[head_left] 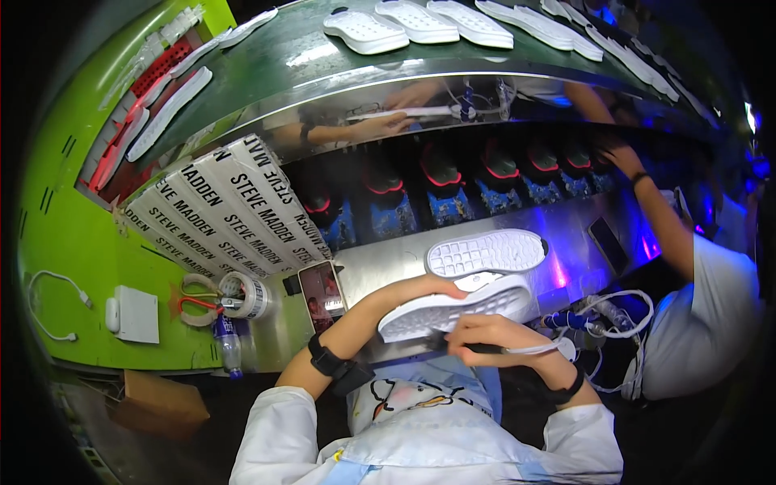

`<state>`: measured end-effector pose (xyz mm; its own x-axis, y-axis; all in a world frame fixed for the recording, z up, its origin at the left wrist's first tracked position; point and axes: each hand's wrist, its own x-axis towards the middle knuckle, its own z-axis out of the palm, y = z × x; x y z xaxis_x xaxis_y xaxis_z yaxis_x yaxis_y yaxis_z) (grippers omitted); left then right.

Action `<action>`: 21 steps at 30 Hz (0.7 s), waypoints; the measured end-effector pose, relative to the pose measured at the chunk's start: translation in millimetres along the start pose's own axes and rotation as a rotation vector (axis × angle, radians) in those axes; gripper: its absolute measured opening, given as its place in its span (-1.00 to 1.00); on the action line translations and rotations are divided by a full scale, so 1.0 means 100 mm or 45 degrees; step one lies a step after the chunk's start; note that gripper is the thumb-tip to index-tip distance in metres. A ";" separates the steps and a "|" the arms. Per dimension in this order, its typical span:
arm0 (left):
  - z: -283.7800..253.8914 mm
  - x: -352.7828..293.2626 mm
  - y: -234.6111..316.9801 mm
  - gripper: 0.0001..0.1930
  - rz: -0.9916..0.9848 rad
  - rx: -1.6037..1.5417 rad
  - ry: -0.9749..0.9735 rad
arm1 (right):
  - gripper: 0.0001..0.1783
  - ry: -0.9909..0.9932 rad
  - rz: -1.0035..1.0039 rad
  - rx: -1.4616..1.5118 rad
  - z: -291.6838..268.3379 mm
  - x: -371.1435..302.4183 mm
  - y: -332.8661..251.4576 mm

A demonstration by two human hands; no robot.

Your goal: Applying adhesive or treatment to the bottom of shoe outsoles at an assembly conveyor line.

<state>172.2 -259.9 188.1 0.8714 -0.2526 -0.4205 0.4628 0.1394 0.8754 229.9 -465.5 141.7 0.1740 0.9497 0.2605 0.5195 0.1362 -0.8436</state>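
Observation:
A white shoe sole (420, 320), its gridded hollow side towards me, is tilted up in front of my body. My left hand (436, 287) grips it by the upper edge, fingers partly hidden behind it. My right hand (487, 333) is closed round a dark-handled brush (437, 339), whose dark tip is at the sole's lower edge; I cannot tell whether it touches. Just beyond lies another white sole (485, 252), gridded side up, on the metal ledge (388, 252). Part of a further white piece (478, 280) shows between the two soles.
Several white soles (368, 31) line the green belt (275, 52) at the back. Dark shoe uppers (443, 174) stand in a row below it. At left are a printed box (230, 210), a phone (322, 295) and tape rolls (246, 295). A co-worker's arm (663, 210) reaches in at right.

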 end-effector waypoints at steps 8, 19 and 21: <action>-0.34 0.28 -0.39 -0.55 0.002 0.227 0.056 | -0.90 0.181 0.147 -0.085 -0.12 -0.30 0.15; -0.70 -0.71 0.89 -0.60 0.989 -0.522 -0.008 | -0.73 1.150 -0.392 0.272 0.00 -0.14 -0.36; -1.15 -0.84 1.12 -0.60 1.014 -1.102 -0.214 | -0.72 1.235 -0.434 0.409 -0.03 -0.15 -0.29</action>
<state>169.8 -112.7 293.7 0.9613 0.0845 0.2624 -0.1874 0.8984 0.3973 214.7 -484.5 163.9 0.7244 0.2381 0.6470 0.4464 0.5531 -0.7034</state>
